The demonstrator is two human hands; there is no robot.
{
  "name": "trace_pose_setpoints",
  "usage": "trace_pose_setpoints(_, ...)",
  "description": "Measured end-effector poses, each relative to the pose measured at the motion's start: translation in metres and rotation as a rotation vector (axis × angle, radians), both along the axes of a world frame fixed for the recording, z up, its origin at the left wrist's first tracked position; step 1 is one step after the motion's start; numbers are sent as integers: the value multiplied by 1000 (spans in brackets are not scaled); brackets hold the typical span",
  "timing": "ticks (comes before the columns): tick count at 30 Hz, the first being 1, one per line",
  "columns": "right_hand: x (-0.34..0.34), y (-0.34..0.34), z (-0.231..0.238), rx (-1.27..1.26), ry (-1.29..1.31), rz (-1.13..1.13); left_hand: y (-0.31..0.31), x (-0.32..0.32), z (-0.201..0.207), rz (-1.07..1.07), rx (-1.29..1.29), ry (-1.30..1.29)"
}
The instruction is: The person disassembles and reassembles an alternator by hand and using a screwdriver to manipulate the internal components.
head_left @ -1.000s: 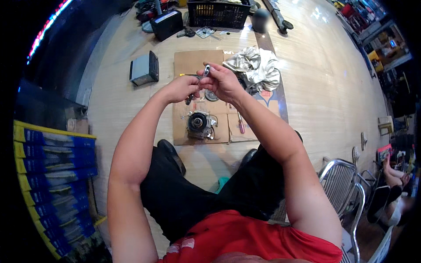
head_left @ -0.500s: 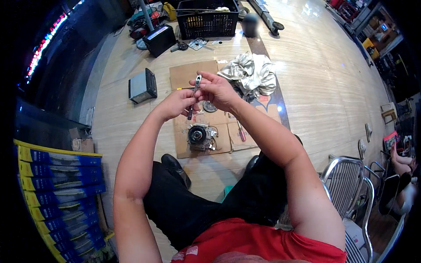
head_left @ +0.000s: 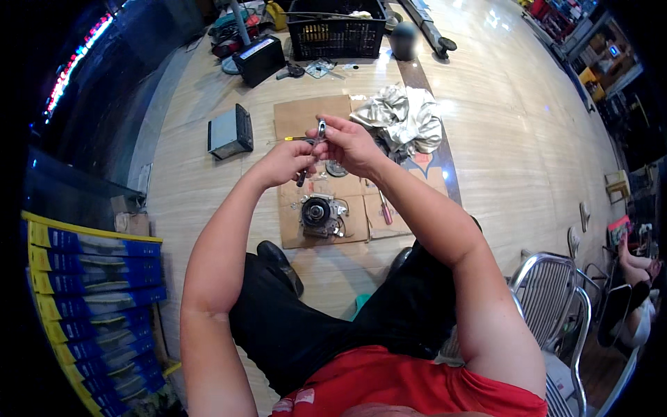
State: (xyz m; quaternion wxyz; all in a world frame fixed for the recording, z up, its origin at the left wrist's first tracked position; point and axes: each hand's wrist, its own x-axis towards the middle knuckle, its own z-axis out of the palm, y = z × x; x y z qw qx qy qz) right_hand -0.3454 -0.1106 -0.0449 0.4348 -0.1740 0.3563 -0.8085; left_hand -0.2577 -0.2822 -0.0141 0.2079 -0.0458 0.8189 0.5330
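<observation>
In front of me, above the cardboard, I hold a ratchet wrench [head_left: 322, 128] between both hands. Its shiny head points away from me and its dark handle end slants back toward me. My left hand [head_left: 286, 164] is closed round the handle part. The fingers of my right hand [head_left: 349, 146] pinch the tool near its head. Below them a round machine part with a black pulley [head_left: 316, 211] and short wires sits on the cardboard [head_left: 354, 219]. A metal disc [head_left: 336, 168] lies partly hidden under my right hand. A screwdriver [head_left: 385, 211] with a reddish handle lies right of the pulley part.
A crumpled silvery cloth [head_left: 406, 121] lies at the cardboard's far right. To the left stands a grey box-shaped unit [head_left: 230, 132]. Farther off are a black battery [head_left: 260, 61] and a black crate [head_left: 337, 38]. A metal chair [head_left: 545, 292] stands at my right, blue-and-yellow packages [head_left: 97, 278] at my left.
The ratchet wrench has turned slightly in my fingers, its head now more foreshortened. Both hands keep their hold. The whole view has shifted a little.
</observation>
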Motion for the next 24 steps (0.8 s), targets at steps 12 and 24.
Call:
trace_pose_setpoints(12,-1,0,-4,-7,27,33,-1,-1,-6,9,-8,39)
trace_pose_setpoints(24,5,0,3,100,66,4,-3,3,-10,41,-286,231)
